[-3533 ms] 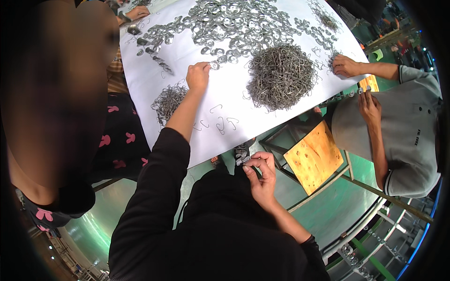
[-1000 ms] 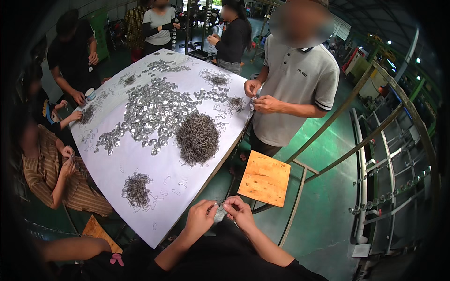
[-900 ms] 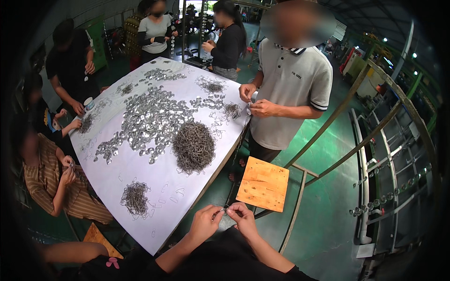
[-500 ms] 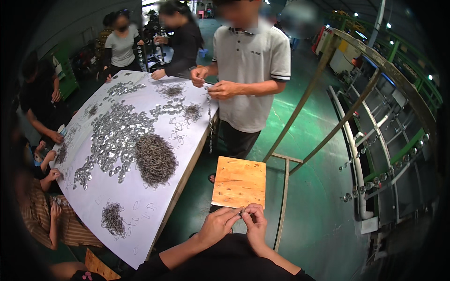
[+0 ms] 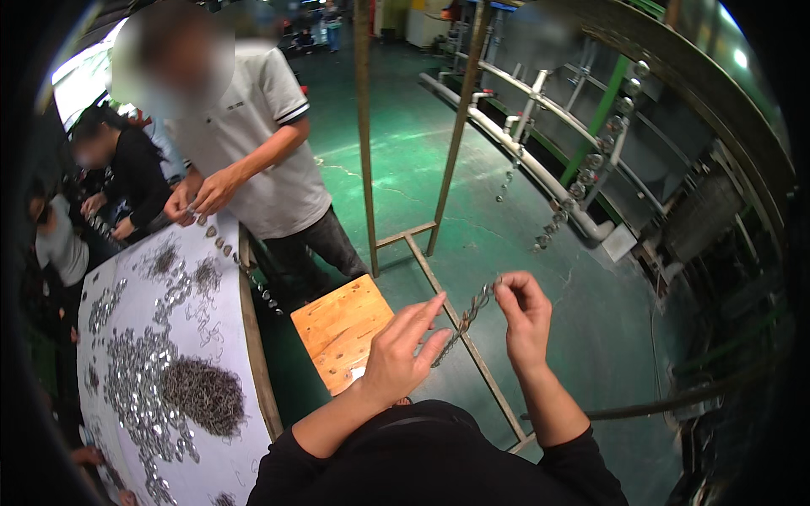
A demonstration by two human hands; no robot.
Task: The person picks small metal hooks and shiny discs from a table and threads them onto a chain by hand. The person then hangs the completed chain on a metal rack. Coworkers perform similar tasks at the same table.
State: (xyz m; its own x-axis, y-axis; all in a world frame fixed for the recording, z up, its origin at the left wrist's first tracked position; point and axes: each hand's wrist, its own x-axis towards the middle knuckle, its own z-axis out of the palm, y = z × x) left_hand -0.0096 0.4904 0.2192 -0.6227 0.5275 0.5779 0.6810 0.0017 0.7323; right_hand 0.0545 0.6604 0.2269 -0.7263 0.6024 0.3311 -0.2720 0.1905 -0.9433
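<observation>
A chain of small shiny metal pieces [image 5: 474, 314] hangs in front of me, over the green floor. My right hand [image 5: 527, 320] pinches its upper end between thumb and fingertips. Beside the chain's lower part is my left hand [image 5: 398, 350], with fingers stretched out and thumb apart, holding nothing. Whether the left thumb touches the chain I cannot tell. The chain's lowest end is partly hidden near the left thumb.
At left, a white-topped table [image 5: 257, 405] carries loose shiny discs [image 5: 135, 371] and a dark heap of wire hooks [image 5: 205, 396]. A wooden stool [image 5: 342, 329] stands ahead. A metal frame [image 5: 460, 325] rises close by. A person [image 5: 270, 169] handles another chain [image 5: 245, 266].
My view has swung right, so the table sits farther left. My hands have moved apart; the right has risen with the chain, now in sight, and the left has opened.
</observation>
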